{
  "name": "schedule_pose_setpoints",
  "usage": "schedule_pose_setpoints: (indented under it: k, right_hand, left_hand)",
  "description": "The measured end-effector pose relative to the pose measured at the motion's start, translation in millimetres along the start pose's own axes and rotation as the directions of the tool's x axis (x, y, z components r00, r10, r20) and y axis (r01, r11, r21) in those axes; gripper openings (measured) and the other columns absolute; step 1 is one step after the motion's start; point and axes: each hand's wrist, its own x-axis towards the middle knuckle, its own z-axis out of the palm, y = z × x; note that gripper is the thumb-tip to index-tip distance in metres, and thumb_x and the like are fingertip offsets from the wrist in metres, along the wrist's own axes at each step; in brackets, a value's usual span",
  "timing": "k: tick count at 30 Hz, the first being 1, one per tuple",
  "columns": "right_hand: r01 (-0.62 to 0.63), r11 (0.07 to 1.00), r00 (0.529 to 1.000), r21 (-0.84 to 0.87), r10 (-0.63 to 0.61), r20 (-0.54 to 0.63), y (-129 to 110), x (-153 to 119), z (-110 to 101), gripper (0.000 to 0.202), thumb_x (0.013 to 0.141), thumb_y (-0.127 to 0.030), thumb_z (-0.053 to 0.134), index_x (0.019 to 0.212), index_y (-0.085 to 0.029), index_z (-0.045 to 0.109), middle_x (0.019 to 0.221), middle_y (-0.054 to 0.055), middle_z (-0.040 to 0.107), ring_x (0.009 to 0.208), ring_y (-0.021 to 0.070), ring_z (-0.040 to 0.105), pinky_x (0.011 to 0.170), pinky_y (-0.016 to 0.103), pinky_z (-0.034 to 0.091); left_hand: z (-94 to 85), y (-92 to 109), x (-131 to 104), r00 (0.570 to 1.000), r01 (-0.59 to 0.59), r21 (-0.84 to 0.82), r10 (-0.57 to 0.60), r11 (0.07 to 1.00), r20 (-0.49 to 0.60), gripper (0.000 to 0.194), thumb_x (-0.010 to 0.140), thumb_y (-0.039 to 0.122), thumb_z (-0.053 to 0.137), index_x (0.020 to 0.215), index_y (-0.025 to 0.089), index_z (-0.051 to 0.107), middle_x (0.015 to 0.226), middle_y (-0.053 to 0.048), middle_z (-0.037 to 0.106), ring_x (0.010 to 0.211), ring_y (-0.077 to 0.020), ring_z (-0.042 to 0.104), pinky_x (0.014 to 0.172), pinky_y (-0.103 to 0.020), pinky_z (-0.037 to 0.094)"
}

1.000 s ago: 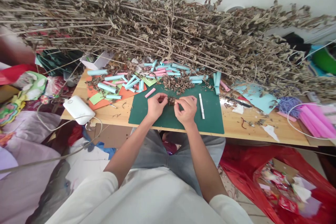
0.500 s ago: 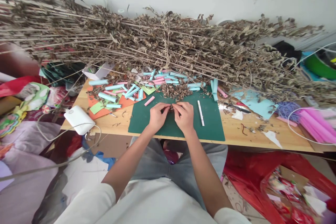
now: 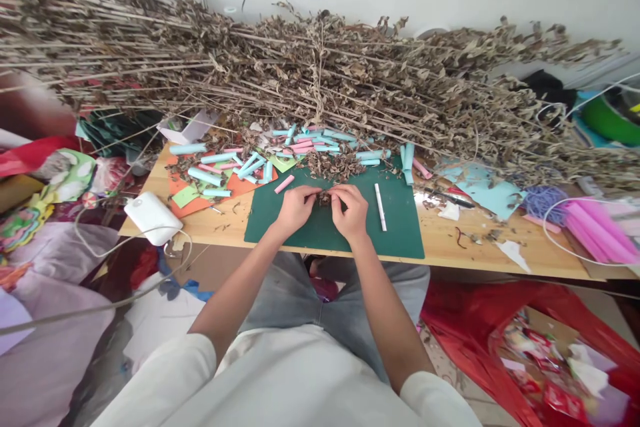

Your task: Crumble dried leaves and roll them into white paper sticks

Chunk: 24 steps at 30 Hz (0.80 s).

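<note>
Over the green cutting mat (image 3: 270,220), my left hand (image 3: 297,207) and my right hand (image 3: 349,209) come close together, fingertips pinched. Bits of dried leaf (image 3: 324,199) show between and just under the fingertips, and both hands are closed on them. A heap of crumbled dried leaves (image 3: 335,165) lies right beyond my fingers. To the left of my left hand rests a short pink paper roll (image 3: 285,184). A white pen-like stick (image 3: 381,207) lies on the mat to the right of my right hand.
Bundled dried stalks (image 3: 320,73) stretch along the back against the wall. Blue paper rolls (image 3: 205,177) and pink ones lie on orange paper (image 3: 200,205). A white power bank (image 3: 153,218) with a cable sits at the left edge. A red bag (image 3: 465,327) stands below right.
The whole view has shifted slightly, so the table sits a little higher. My hands stay together over the mat, with the fingertips moved slightly and more leaf bits visible beneath them.
</note>
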Motion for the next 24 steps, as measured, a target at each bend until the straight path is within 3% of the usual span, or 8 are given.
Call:
schedule_pose_setpoints:
  k: [4, 8, 13, 15, 17, 20, 24]
  right_hand:
    - [-0.098, 0.994, 0.995, 0.044, 0.098, -0.003, -3.3, 4.8, -6.4, 0.020, 0.094, -0.025, 0.041, 0.086, -0.020, 0.059, 0.091, 0.009, 0.069, 0.091, 0.0195, 0.065, 0.085, 0.034, 0.051]
    - [-0.169, 0.986, 0.984, -0.006, 0.169, 0.050, -5.2, 14.6, -15.5, 0.021, 0.094, -0.024, 0.038, 0.100, -0.019, 0.057, 0.095, 0.008, 0.069, 0.088, 0.0188, 0.065, 0.082, 0.032, 0.051]
    - [-0.036, 0.925, 0.963, -0.378, 0.134, 0.235, -18.9, 23.9, -13.7, 0.030, 0.097, -0.040, 0.045, 0.115, -0.018, 0.056, 0.106, 0.013, 0.065, 0.095, 0.0238, 0.061, 0.077, 0.032, 0.049]
    - [0.017, 0.842, 0.940, -0.540, 0.170, 0.294, -28.5, 25.7, -6.8, 0.044, 0.096, -0.053, 0.043, 0.118, -0.017, 0.053, 0.106, 0.016, 0.061, 0.094, 0.0266, 0.060, 0.068, 0.031, 0.047]
    - [0.054, 0.767, 0.910, -0.639, 0.226, 0.348, -36.4, 27.3, 1.7, 0.050, 0.095, -0.059, 0.039, 0.116, -0.015, 0.052, 0.106, 0.017, 0.059, 0.090, 0.0269, 0.061, 0.063, 0.031, 0.046]
    - [0.107, 0.711, 0.866, -0.695, 0.276, 0.416, -40.6, 29.1, 12.1, 0.043, 0.098, -0.054, 0.037, 0.111, -0.016, 0.052, 0.104, 0.015, 0.057, 0.082, 0.0243, 0.064, 0.061, 0.030, 0.046]
    - [0.196, 0.686, 0.827, -0.701, 0.269, 0.494, -34.3, 27.3, 17.3, 0.026, 0.101, -0.032, 0.031, 0.109, -0.016, 0.052, 0.102, 0.014, 0.058, 0.082, 0.0237, 0.066, 0.061, 0.029, 0.047]
  left_hand:
    - [-4.7, -0.1, 0.6, 1.000, -0.019, -0.004, 0.019, 1.000, 0.016, 0.026, 0.086, 0.015, 0.057, 0.101, 0.020, 0.077, 0.102, -0.007, 0.076, 0.092, -0.0230, 0.072, 0.090, -0.037, 0.057]
    - [-10.8, -3.3, 1.1, 0.997, -0.052, 0.011, 0.052, 0.999, -0.050, 0.023, 0.089, 0.024, 0.057, 0.100, 0.021, 0.077, 0.098, -0.007, 0.076, 0.085, -0.0228, 0.072, 0.098, -0.043, 0.052]
    - [-17.8, -4.9, 2.2, 0.991, -0.036, 0.022, 0.038, 0.999, -0.129, 0.029, 0.093, 0.035, 0.054, 0.091, 0.018, 0.077, 0.077, -0.002, 0.075, 0.066, -0.0170, 0.066, 0.102, -0.039, 0.049]
    - [-19.0, -3.4, 1.4, 0.988, 0.001, -0.015, -0.004, 1.000, -0.153, 0.042, 0.097, 0.042, 0.045, 0.088, 0.016, 0.077, 0.071, -0.003, 0.072, 0.066, -0.0168, 0.066, 0.095, -0.035, 0.051]
    - [-19.1, -1.9, -0.5, 0.982, 0.037, -0.078, -0.051, 0.996, -0.180, 0.049, 0.100, 0.046, 0.036, 0.094, 0.016, 0.076, 0.079, -0.005, 0.074, 0.071, -0.0174, 0.068, 0.083, -0.032, 0.054]
    - [-18.3, -2.0, -4.4, 0.977, 0.039, -0.107, -0.060, 0.994, -0.203, 0.051, 0.100, 0.048, 0.034, 0.099, 0.017, 0.074, 0.090, -0.009, 0.075, 0.076, -0.0181, 0.069, 0.076, -0.029, 0.053]
    - [-18.3, -6.2, -8.2, 0.965, 0.017, -0.034, -0.025, 0.999, -0.262, 0.049, 0.099, 0.048, 0.036, 0.096, 0.017, 0.074, 0.088, -0.010, 0.075, 0.078, -0.0191, 0.069, 0.076, -0.030, 0.052]
